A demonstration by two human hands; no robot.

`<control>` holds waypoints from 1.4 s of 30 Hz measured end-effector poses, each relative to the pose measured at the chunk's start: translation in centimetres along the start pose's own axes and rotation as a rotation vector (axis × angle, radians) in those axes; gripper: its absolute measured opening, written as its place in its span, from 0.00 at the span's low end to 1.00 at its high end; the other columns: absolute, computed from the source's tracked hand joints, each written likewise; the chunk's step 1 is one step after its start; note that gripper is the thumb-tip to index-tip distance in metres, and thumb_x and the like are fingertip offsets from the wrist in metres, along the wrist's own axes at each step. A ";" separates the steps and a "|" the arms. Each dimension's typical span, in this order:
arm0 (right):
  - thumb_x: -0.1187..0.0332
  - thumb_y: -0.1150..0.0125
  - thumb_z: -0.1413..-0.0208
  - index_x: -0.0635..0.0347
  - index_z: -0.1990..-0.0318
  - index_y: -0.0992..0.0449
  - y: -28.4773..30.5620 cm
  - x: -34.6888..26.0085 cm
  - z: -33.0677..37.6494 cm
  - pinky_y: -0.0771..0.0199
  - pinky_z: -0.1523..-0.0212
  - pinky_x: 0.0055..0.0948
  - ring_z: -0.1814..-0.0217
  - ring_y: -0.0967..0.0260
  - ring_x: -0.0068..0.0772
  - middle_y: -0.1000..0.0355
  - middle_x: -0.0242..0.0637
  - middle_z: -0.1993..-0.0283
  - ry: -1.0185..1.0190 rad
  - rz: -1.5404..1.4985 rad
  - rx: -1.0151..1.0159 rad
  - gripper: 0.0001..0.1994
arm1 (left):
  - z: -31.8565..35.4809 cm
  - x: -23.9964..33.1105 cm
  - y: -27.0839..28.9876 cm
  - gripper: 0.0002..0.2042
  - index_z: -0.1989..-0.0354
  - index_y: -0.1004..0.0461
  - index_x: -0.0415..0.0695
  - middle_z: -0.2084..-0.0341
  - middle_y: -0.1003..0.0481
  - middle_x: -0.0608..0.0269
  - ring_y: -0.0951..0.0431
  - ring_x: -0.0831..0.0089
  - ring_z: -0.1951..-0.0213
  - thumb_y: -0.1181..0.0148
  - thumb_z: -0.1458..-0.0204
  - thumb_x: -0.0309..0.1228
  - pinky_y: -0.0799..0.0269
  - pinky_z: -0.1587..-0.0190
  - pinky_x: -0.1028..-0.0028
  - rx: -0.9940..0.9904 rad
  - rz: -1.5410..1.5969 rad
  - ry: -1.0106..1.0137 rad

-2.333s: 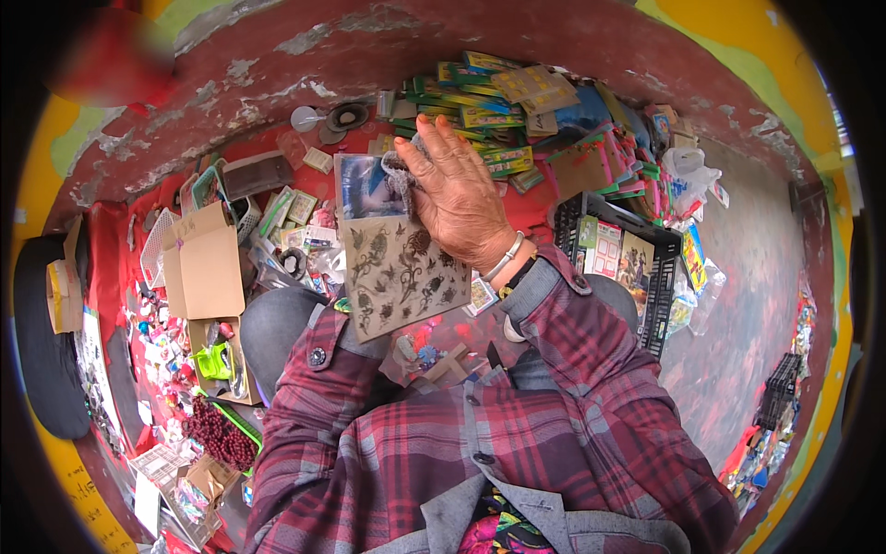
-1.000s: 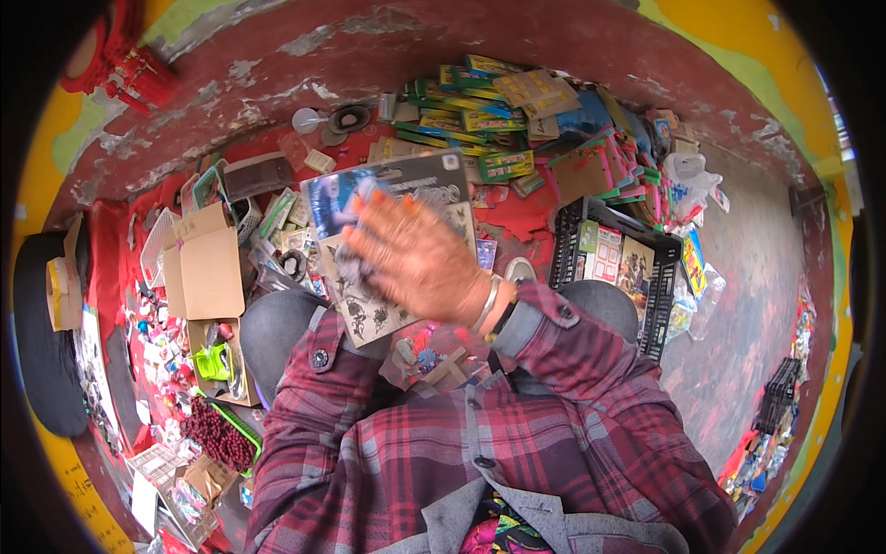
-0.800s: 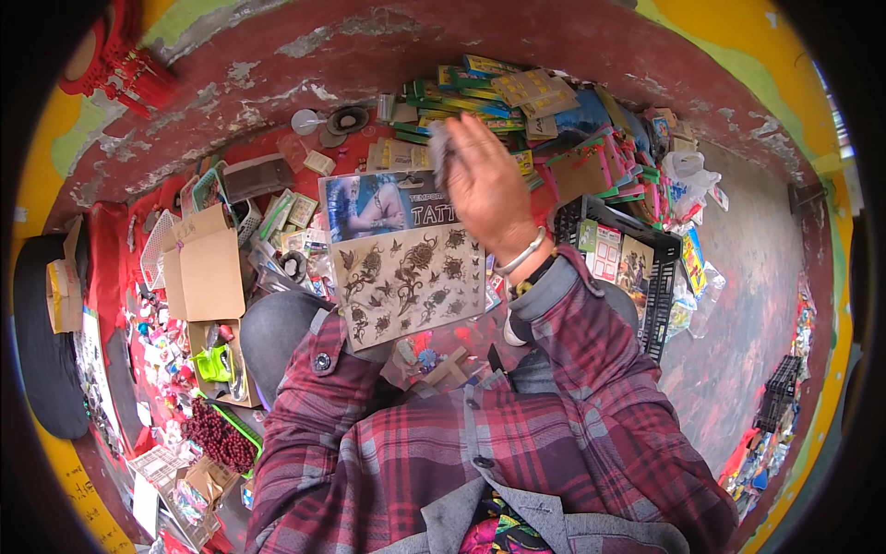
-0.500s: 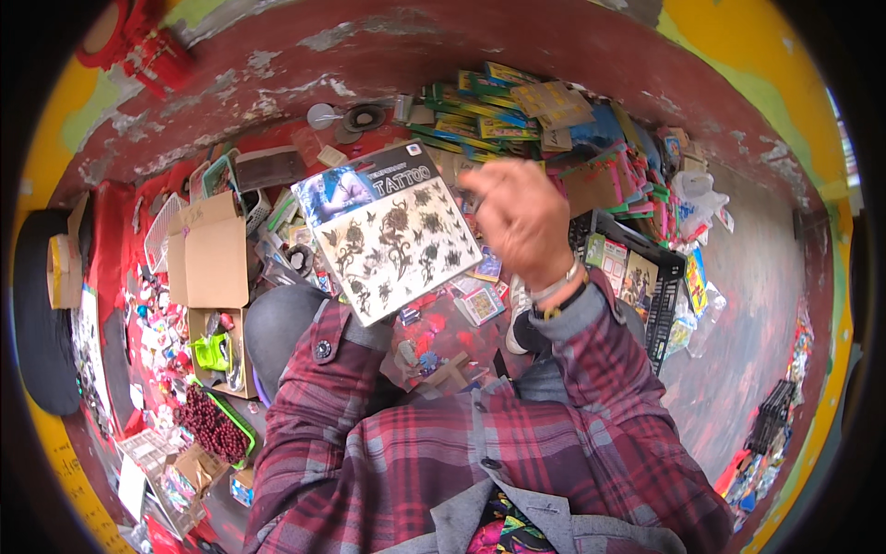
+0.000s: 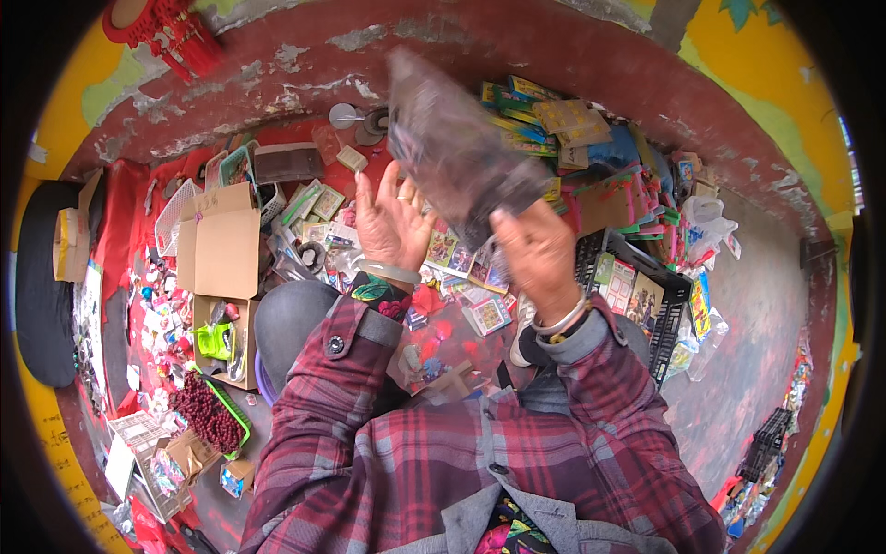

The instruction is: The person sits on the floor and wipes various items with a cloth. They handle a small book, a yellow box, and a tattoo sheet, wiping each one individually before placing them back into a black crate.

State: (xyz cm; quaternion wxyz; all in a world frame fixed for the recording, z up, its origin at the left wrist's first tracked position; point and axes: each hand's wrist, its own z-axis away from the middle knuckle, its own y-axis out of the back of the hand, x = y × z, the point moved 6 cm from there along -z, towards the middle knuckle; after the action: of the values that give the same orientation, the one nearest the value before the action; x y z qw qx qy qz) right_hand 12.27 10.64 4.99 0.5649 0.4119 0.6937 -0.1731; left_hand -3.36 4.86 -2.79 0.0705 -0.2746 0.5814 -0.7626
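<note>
My right hand [image 5: 540,254] grips the lower right end of a dark, thin flat pack [image 5: 452,138]. The pack is tilted up toward the far wall and smeared by motion, so its face cannot be read. Just left of it my left hand [image 5: 395,222] is raised with the palm up and the fingers apart, holding nothing. Below the hands, picture cards [image 5: 466,263] and a small square pack [image 5: 489,315] lie on the red-stained floor between my legs.
A black plastic crate [image 5: 678,294] with printed packs stands at the right. An open cardboard box [image 5: 220,245] and a green tray of dark red beads [image 5: 208,413] are at the left. Stacked colourful packs [image 5: 526,115] lie along the far wall [image 5: 305,55].
The pale sheet pack with black floral designs no longer shows its front. A dark blurred pack is now in my right hand. My left hand, earlier hidden behind the sheet, is now visible and empty.
</note>
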 end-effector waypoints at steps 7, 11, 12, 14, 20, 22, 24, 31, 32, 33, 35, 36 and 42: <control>0.68 0.46 0.44 0.61 0.56 0.29 -2.2 3.5 0.3 0.23 0.60 0.31 0.61 0.26 0.30 0.26 0.37 0.59 -0.696 -1.295 0.030 0.11 | 0.9 1.0 -2.8 0.32 0.43 0.37 0.47 0.46 0.35 0.58 0.35 0.60 0.45 0.54 0.48 0.59 0.41 0.42 0.59 -0.052 0.050 -0.193; 0.68 0.46 0.44 0.61 0.57 0.29 -3.1 5.7 1.4 0.24 0.61 0.29 0.62 0.27 0.27 0.27 0.35 0.60 -0.746 -1.230 0.006 0.09 | 1.5 1.9 -3.7 0.35 0.42 0.39 0.45 0.46 0.34 0.56 0.33 0.59 0.47 0.49 0.51 0.59 0.37 0.44 0.59 -0.200 0.088 -0.191; 0.68 0.45 0.44 0.61 0.60 0.28 -3.2 6.1 1.5 0.25 0.63 0.26 0.65 0.28 0.25 0.27 0.34 0.63 -0.755 -1.201 0.017 0.08 | 1.5 2.0 -3.8 0.36 0.42 0.39 0.44 0.46 0.34 0.56 0.33 0.59 0.47 0.48 0.52 0.59 0.37 0.44 0.59 -0.201 0.094 -0.191; 0.68 0.43 0.45 0.61 0.65 0.26 -3.3 6.6 1.7 0.27 0.67 0.20 0.69 0.29 0.20 0.26 0.30 0.68 -0.775 -1.145 0.039 0.06 | 1.6 2.1 -4.0 0.38 0.42 0.39 0.44 0.46 0.34 0.56 0.33 0.60 0.47 0.45 0.55 0.60 0.37 0.44 0.59 -0.200 0.104 -0.191; 0.66 0.44 0.43 0.61 0.66 0.26 -3.1 6.0 1.6 0.31 0.71 0.18 0.71 0.31 0.15 0.28 0.27 0.70 -0.707 -0.990 -0.055 0.07 | 2.6 2.5 -4.8 0.32 0.44 0.37 0.43 0.48 0.33 0.55 0.32 0.58 0.47 0.44 0.51 0.53 0.37 0.44 0.57 -0.322 0.116 -0.202; 0.65 0.44 0.43 0.61 0.67 0.26 -2.9 5.5 1.4 0.32 0.72 0.18 0.72 0.32 0.16 0.28 0.27 0.71 -0.723 -0.914 -0.083 0.08 | 2.5 2.5 -4.6 0.27 0.45 0.36 0.42 0.48 0.32 0.53 0.31 0.57 0.48 0.46 0.49 0.48 0.36 0.45 0.57 -0.292 0.120 -0.143; 0.64 0.44 0.43 0.62 0.66 0.26 -2.5 5.5 0.9 0.32 0.72 0.18 0.72 0.32 0.16 0.28 0.28 0.70 -0.695 -0.785 -0.165 0.09 | 2.1 2.5 -3.8 0.23 0.46 0.35 0.41 0.50 0.31 0.50 0.30 0.56 0.49 0.49 0.47 0.43 0.35 0.46 0.56 -0.209 0.111 -0.032; 0.68 0.50 0.40 0.66 0.52 0.30 6.9 1.7 -2.0 0.29 0.61 0.19 0.62 0.29 0.22 0.27 0.36 0.61 -0.264 -0.504 0.269 0.13 | 2.0 4.1 -3.3 0.25 0.46 0.36 0.40 0.51 0.30 0.48 0.30 0.53 0.50 0.49 0.47 0.43 0.35 0.46 0.55 -0.181 0.101 -0.093; 0.68 0.50 0.40 0.66 0.52 0.30 6.6 0.3 -2.1 0.31 0.59 0.19 0.60 0.30 0.21 0.27 0.35 0.60 -0.180 -0.488 0.337 0.13 | 2.1 3.6 -3.9 0.25 0.45 0.36 0.40 0.51 0.31 0.48 0.30 0.53 0.49 0.49 0.47 0.44 0.36 0.46 0.55 -0.206 0.117 -0.072; 0.69 0.50 0.40 0.66 0.51 0.30 6.2 -0.7 -1.9 0.33 0.57 0.18 0.58 0.32 0.19 0.28 0.34 0.59 -0.096 -0.471 0.411 0.13 | 2.4 2.8 -5.1 0.27 0.44 0.37 0.42 0.50 0.32 0.49 0.32 0.54 0.48 0.49 0.47 0.48 0.37 0.45 0.56 -0.228 0.069 -0.095; 0.70 0.51 0.40 0.64 0.48 0.31 3.1 -2.8 -1.2 0.36 0.49 0.24 0.48 0.36 0.25 0.32 0.38 0.49 0.045 -0.224 0.274 0.14 | 2.4 0.9 -5.0 0.28 0.45 0.37 0.42 0.51 0.31 0.51 0.31 0.55 0.49 0.50 0.47 0.51 0.37 0.45 0.57 -0.190 0.078 -0.079; 0.71 0.51 0.41 0.63 0.47 0.32 1.5 -4.0 -0.8 0.37 0.45 0.27 0.44 0.37 0.30 0.34 0.41 0.45 0.116 -0.104 0.189 0.15 | 2.2 0.1 -5.0 0.28 0.46 0.36 0.42 0.51 0.31 0.51 0.31 0.56 0.49 0.51 0.47 0.52 0.37 0.45 0.57 -0.177 0.086 -0.060; 0.59 0.48 0.47 0.56 0.46 0.32 -5.1 -2.4 0.1 0.55 0.37 0.50 0.33 0.50 0.42 0.41 0.42 0.38 0.505 0.649 -0.185 0.22 | 3.5 -2.7 -3.6 0.28 0.45 0.36 0.43 0.49 0.31 0.56 0.31 0.62 0.48 0.59 0.43 0.54 0.37 0.43 0.63 -0.077 0.043 0.070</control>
State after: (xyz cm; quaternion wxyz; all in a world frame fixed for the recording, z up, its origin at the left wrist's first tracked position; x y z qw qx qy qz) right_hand 8.48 6.58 6.07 0.4369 0.5862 0.6572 0.1831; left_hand 1.47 4.14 0.21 0.0560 -0.2378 0.6183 -0.7470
